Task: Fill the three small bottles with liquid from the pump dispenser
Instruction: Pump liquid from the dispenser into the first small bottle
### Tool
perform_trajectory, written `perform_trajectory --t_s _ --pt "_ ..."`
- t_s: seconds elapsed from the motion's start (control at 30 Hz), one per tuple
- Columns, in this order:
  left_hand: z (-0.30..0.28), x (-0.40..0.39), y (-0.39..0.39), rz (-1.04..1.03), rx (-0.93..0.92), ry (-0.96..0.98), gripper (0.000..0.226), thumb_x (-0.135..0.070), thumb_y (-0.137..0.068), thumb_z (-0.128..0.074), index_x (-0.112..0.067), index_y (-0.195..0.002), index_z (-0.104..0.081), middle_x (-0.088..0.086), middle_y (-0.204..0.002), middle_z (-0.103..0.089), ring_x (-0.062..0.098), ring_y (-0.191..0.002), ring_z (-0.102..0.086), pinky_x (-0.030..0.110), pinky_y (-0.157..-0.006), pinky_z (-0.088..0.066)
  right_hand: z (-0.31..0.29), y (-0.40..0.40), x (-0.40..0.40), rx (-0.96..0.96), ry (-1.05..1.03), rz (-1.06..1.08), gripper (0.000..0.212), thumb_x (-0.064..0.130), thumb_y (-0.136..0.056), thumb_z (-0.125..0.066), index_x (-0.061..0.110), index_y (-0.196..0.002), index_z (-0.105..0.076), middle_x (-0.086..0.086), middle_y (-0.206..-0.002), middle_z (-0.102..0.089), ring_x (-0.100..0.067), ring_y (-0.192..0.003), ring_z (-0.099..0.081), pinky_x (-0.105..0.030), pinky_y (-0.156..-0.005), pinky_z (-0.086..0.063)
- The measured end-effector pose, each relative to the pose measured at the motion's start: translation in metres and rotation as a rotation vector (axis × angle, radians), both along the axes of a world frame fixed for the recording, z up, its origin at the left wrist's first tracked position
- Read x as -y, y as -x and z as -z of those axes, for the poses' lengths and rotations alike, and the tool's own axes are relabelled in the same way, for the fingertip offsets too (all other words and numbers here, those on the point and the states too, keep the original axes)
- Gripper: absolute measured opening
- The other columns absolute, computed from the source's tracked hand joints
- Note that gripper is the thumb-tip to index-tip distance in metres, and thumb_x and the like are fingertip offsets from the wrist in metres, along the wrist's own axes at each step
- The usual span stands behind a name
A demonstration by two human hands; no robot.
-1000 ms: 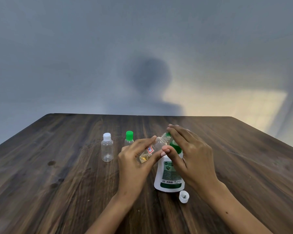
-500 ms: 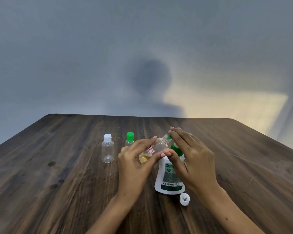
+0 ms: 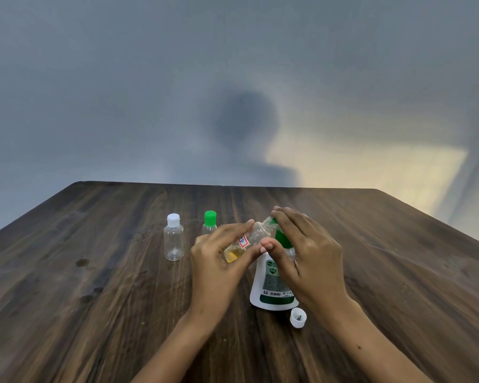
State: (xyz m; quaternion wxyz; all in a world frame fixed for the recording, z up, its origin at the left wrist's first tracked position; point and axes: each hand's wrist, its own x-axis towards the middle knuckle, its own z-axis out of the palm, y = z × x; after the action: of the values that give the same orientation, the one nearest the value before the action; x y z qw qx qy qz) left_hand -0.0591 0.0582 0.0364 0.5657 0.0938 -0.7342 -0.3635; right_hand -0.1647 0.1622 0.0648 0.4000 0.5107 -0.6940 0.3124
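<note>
Over the tabletop [image 3: 94,272], our left hand [image 3: 219,261] still grips the tilted small bottle [image 3: 249,240] at the nozzle while our right hand [image 3: 304,255] keeps pressing the pump dispenser [image 3: 271,283]; little has changed, so filling continues.

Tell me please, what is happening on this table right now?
A person is filling small bottles from a pump dispenser. The left hand holds a tilted, uncapped labelled bottle with its mouth at the green pump, some yellow liquid already inside. The right hand rests on the pump. A loose white cap lies beside the dispenser. The white-capped bottle looks empty; the green-capped bottle stands half hidden.
</note>
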Motion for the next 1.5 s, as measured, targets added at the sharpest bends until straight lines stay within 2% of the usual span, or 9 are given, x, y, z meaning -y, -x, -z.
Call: perform_trajectory --t_s 0.13,0.33,0.53,0.73,0.83,0.97,1.13,1.33,1.5 --pt "0.000 -0.001 0.000 -0.003 -0.020 -0.002 0.045 -0.064 -0.075 -0.065 -0.035 -0.109 -0.066 -0.028 -0.100 -0.066 -0.008 -0.100 -0.062 0.031 -0.086 -0.053 -0.006 0.000 0.000 -0.008 0.012 0.002 0.078 0.063 -0.097 -0.018 0.005 -0.114 -0.068 -0.008 -0.114 -0.068 -0.024 -0.103 -0.065 -0.028 -0.087 -0.042" --pt "0.002 0.001 0.003 0.012 -0.020 -0.015 0.042 -0.052 -0.074 -0.070 -0.029 -0.109 -0.069 -0.021 -0.102 -0.069 -0.005 -0.098 -0.064 0.038 -0.086 -0.054 -0.002 -0.001 0.004 0.025 0.014 0.000 0.076 0.062 -0.097 -0.020 0.006 -0.109 -0.070 -0.007 -0.109 -0.069 -0.023 -0.099 -0.066 -0.024 -0.082 -0.042" --pt "0.001 0.002 0.001 -0.016 -0.026 0.013 0.039 -0.053 -0.074 -0.064 -0.034 -0.108 -0.066 -0.030 -0.100 -0.065 -0.011 -0.099 -0.061 0.032 -0.086 -0.052 -0.005 -0.002 0.002 -0.021 0.020 0.014 0.080 0.064 -0.096 -0.018 0.006 -0.110 -0.070 -0.007 -0.113 -0.069 -0.023 -0.104 -0.065 -0.030 -0.084 -0.049" --pt "0.004 0.000 0.003 -0.007 0.004 0.035 0.040 -0.053 -0.076 -0.063 -0.032 -0.110 -0.067 -0.028 -0.100 -0.066 -0.011 -0.099 -0.060 0.023 -0.086 -0.047 -0.002 -0.002 -0.002 -0.007 0.009 0.011 0.079 0.065 -0.096 -0.019 0.005 -0.110 -0.070 -0.007 -0.109 -0.070 -0.023 -0.096 -0.067 -0.024 -0.081 -0.044" --pt "0.003 0.000 0.002 -0.004 -0.018 0.019 0.042 -0.053 -0.075 -0.064 -0.030 -0.110 -0.068 -0.025 -0.101 -0.067 -0.008 -0.099 -0.062 0.028 -0.086 -0.050 -0.005 -0.001 -0.001 -0.007 0.003 0.015 0.079 0.064 -0.096 -0.019 0.006 -0.112 -0.069 -0.007 -0.113 -0.069 -0.023 -0.099 -0.067 -0.027 -0.082 -0.046" --pt "0.003 0.001 0.003 0.004 -0.018 0.007 0.042 -0.053 -0.075 -0.064 -0.030 -0.109 -0.069 -0.022 -0.101 -0.069 -0.007 -0.099 -0.062 0.038 -0.087 -0.053 -0.001 -0.004 0.000 0.024 0.018 0.004 0.076 0.064 -0.096 -0.022 0.007 -0.108 -0.070 -0.005 -0.106 -0.070 -0.021 -0.093 -0.067 -0.017 -0.078 -0.041" --pt "0.004 0.001 0.003 -0.008 -0.030 0.005 0.042 -0.053 -0.075 -0.064 -0.029 -0.109 -0.070 -0.021 -0.101 -0.070 -0.005 -0.098 -0.063 0.045 -0.085 -0.053 -0.003 -0.004 -0.001 0.029 0.025 0.006 0.079 0.066 -0.095 -0.020 0.007 -0.112 -0.069 -0.006 -0.113 -0.069 -0.021 -0.100 -0.066 -0.024 -0.083 -0.046" --pt "0.003 0.001 0.004 -0.010 -0.028 0.020 0.042 -0.053 -0.074 -0.065 -0.028 -0.108 -0.071 -0.022 -0.102 -0.069 -0.007 -0.099 -0.063 0.041 -0.086 -0.052 0.002 -0.005 0.000 0.063 0.020 0.005 0.076 0.065 -0.096 -0.022 0.008 -0.111 -0.069 -0.003 -0.111 -0.069 -0.020 -0.099 -0.065 -0.020 -0.082 -0.042" --pt "0.002 0.002 0.005 -0.014 -0.029 0.026 0.038 -0.050 -0.075 -0.065 -0.031 -0.107 -0.069 -0.026 -0.100 -0.068 -0.009 -0.098 -0.062 0.030 -0.086 -0.049 -0.001 -0.003 0.000 0.045 0.022 0.001 0.078 0.066 -0.096 -0.021 0.006 -0.113 -0.069 -0.006 -0.116 -0.068 -0.022 -0.107 -0.064 -0.029 -0.087 -0.048"
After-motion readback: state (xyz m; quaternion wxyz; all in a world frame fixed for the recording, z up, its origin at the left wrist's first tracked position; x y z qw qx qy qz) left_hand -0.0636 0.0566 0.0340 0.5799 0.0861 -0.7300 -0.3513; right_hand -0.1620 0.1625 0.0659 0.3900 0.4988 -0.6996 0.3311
